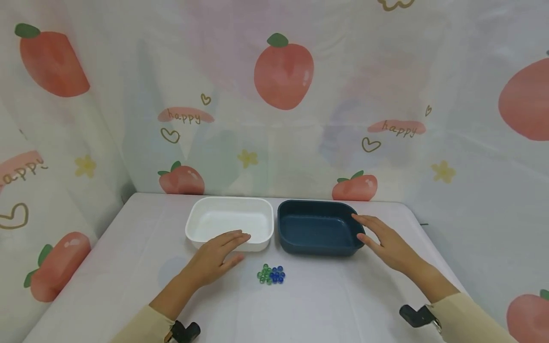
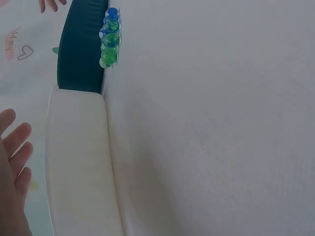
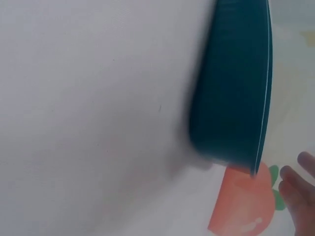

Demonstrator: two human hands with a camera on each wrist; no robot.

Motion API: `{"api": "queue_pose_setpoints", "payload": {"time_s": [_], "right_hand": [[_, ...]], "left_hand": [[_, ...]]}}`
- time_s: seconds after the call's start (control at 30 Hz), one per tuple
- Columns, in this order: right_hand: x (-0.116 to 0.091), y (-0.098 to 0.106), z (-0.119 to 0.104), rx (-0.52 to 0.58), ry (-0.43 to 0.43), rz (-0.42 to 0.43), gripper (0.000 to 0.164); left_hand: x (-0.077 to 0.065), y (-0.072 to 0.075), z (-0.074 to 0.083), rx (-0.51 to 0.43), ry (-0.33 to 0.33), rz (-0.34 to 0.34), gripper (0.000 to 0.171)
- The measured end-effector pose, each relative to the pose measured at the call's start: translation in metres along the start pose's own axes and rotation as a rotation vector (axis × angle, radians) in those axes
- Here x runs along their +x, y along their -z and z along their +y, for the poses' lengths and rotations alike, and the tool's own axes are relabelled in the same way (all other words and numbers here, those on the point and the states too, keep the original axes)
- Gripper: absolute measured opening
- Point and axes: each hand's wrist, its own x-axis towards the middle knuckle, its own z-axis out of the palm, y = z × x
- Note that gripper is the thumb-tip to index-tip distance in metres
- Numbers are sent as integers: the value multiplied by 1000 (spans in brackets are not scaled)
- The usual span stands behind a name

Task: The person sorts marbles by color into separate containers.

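Note:
My left hand (image 1: 214, 259) is held over the near side of a white rectangular basin (image 1: 195, 238), its fingers extended and nothing in them. At the right end of a dark blue basin (image 1: 319, 247), my right hand (image 1: 388, 243) has its fingers spread by the rim; whether they touch it I cannot tell. Between the hands, in front of both basins, lies a small cluster of glass marbles: green marbles (image 1: 264, 275) on the left and blue marbles (image 1: 277, 275) on the right. The left wrist view also shows the white basin (image 2: 81, 162) beside the blue one (image 2: 81, 54).
A white cloth covers the table (image 1: 309, 305). Behind and to the sides hangs a pale curtain (image 1: 283, 152) printed with fruit, hearts and flowers. A black device (image 1: 186, 331) is at the left wrist and another black device (image 1: 416, 315) at the right wrist.

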Motion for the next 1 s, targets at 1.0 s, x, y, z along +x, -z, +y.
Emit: {"api": "queue_pose_setpoints", "payload": {"time_s": [1.0], "right_hand": [[-12, -11, 16, 76, -152, 100, 50]], "left_hand": [[-15, -6, 8, -74, 51, 101, 44]]}}
